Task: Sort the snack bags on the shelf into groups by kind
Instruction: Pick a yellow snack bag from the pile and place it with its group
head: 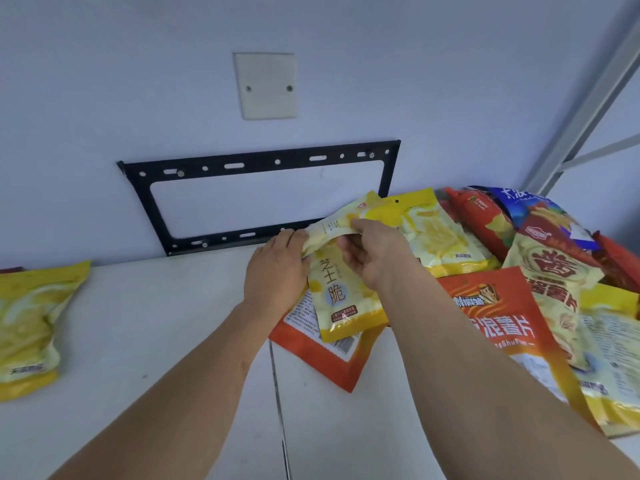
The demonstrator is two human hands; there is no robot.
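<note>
Both my hands hold one yellow snack bag (341, 299) above the white shelf (173, 341), near its back middle. My left hand (277, 268) grips the bag's left edge. My right hand (372, 252) pinches its folded top. A second yellow bag (31, 327) lies alone at the far left. To the right is a mixed pile: another yellow bag (440, 237), an orange chip bag (498, 327), an orange bag lying back-up (322, 355) under the held one, a cream bag with red print (550, 271), and red (485, 216) and blue (526, 202) bags behind.
A black metal wall bracket (263, 161) is fixed just behind the shelf, with a white cover plate (266, 85) above it. A grey shelf upright (585, 105) rises at the right. A seam (277, 393) splits the shelf surface in the middle.
</note>
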